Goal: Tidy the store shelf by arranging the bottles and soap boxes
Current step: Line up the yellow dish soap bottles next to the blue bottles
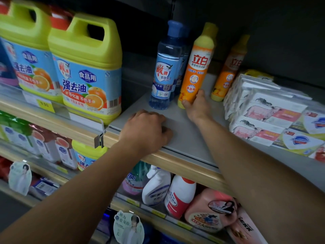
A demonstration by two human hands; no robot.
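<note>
Nearest the camera, the left hand [146, 128] rests knuckles-up on the front of the grey metal shelf [186, 138], its fingers curled under into a loose fist that grasps nothing. Beyond it, the right hand [197, 106] reaches in and grips the base of the tall orange plastic dish-soap bottle with a yellow neck and cap [197, 66], thumb on its front and fingers wrapped behind.

This orange bottle stands in the middle of the shelf, tilted slightly to the right, just beside the clear blue plastic bottle with a blue cap [165, 71] on its left, their lower bodies almost touching.

The step in hand looks like squaring this bottle into its row. A grip so low on a tall, narrow bottle invites tipping, so it should slide along the shelf rather than lift, be brought upright, and turn its label to the front without knocking the blue neighbour.

Farther right and deeper, a second orange bottle of the same kind [228, 69] stands well apart, leaning too. Beside that, the white wrapped soap boxes printed with a pink animal [262, 111] lie in an uneven stack. At far left stand large yellow-green handled jugs [88, 67].
</note>
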